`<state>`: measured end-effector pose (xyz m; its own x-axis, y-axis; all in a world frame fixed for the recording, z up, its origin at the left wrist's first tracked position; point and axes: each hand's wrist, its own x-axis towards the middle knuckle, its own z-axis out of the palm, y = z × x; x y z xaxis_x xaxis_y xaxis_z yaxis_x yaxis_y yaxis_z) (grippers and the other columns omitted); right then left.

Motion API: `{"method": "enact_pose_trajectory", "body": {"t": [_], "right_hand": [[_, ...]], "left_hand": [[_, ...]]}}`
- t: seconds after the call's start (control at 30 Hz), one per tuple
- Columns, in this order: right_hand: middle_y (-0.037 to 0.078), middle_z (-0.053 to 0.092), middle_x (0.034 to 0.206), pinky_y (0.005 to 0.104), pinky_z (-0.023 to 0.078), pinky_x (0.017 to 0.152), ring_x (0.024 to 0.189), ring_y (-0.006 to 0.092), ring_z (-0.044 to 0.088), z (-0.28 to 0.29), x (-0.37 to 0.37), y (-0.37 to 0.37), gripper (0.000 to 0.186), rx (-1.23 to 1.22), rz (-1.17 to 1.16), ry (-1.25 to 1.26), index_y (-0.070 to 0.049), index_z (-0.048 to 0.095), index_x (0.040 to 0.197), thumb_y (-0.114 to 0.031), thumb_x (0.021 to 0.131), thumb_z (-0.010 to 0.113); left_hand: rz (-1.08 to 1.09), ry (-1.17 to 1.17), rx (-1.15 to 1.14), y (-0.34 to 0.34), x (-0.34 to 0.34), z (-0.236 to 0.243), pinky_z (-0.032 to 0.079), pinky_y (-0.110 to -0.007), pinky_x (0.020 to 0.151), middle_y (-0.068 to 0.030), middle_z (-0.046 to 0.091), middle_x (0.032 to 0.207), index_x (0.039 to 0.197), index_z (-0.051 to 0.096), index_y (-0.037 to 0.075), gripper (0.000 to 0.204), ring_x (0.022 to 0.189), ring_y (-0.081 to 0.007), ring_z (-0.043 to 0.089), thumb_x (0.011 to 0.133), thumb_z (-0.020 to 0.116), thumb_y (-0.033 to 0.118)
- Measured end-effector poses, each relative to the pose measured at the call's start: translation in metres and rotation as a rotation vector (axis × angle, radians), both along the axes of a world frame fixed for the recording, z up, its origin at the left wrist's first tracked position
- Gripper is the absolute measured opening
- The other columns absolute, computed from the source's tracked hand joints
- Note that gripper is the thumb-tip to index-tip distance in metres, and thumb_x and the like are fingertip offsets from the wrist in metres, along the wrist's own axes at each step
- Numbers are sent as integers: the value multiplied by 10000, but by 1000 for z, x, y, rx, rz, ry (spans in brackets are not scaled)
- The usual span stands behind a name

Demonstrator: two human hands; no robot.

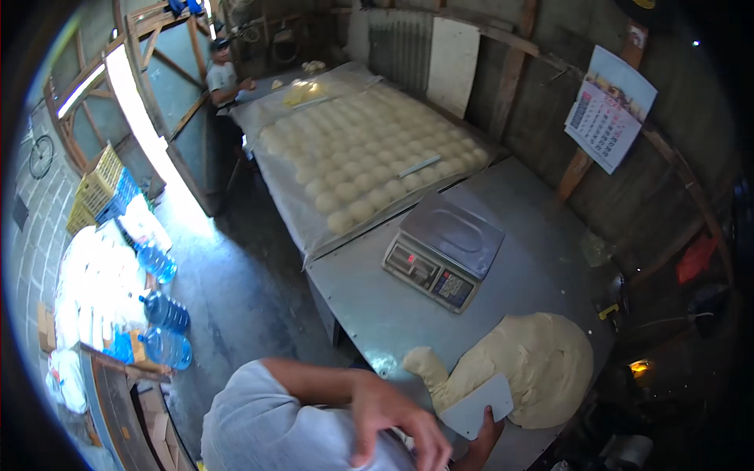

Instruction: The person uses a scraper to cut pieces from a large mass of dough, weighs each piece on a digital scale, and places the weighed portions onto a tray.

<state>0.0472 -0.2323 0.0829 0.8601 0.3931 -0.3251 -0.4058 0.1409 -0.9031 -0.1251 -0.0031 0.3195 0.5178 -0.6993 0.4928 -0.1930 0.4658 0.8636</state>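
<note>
My right hand (485, 436) grips a flat white dough scraper (477, 408) at the near end of the metal table. The scraper's blade lies against the edge of a large mound of pale dough (542, 369). From that mound a narrow tongue of dough (426, 367) reaches out to the left. My left hand (397, 420) hangs in front of my body with its fingers apart and nothing in them, left of the scraper. Beyond the dough stands a digital scale (444, 251) with a bare metal pan.
Rows of round dough balls (377, 149) lie under a clear sheet on the far table. Another person (224, 78) stands at its far left. Large blue water bottles (166, 348), stacked crates (102, 184) and white sacks (86, 275) line the left side. A calendar (609, 110) hangs right.
</note>
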Motion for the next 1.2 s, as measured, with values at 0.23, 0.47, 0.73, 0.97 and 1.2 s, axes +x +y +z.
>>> {"method": "enact_pose_trajectory", "body": {"t": [0.23,0.47,0.73,0.97,1.2], "right_hand": [[179,586,1163,366,505,838,1004,278,613,26,26,15,488,66,185,-101,91,457,1286,-97,878,648],[160,544,1240,389,473,944,1134,275,558,12,25,1,628,33,172,-23,33,390,1364,52,791,647],[174,524,1270,442,469,958,1147,323,547,38,-25,22,663,-117,-146,92,5,370,1393,-44,808,679],[181,540,1281,436,497,930,1141,325,567,16,-24,65,663,-62,-210,47,3,384,1395,-38,806,684],[294,640,842,498,495,745,845,475,619,37,-36,170,300,-1030,211,-642,60,569,1079,-111,836,616]], "left_hand": [[550,454,158,-21,55,-83,489,-337,893,-98,649,1060,1125,636,25,402,1014,-189,616,779,774,174],[1421,335,1472,46,41,-279,294,-476,1120,-195,291,1492,1488,246,151,1107,1392,-388,259,593,871,334],[1053,325,1121,45,87,-336,413,-488,1015,-168,420,1395,1353,432,157,935,1311,-373,389,545,875,319],[1011,-43,1311,81,80,-325,472,-483,920,-154,523,1314,1190,559,111,658,1265,-286,468,615,824,294],[1083,50,1138,82,67,-344,496,-432,870,-133,584,1056,1152,529,75,559,1001,-336,589,655,764,176]]}}
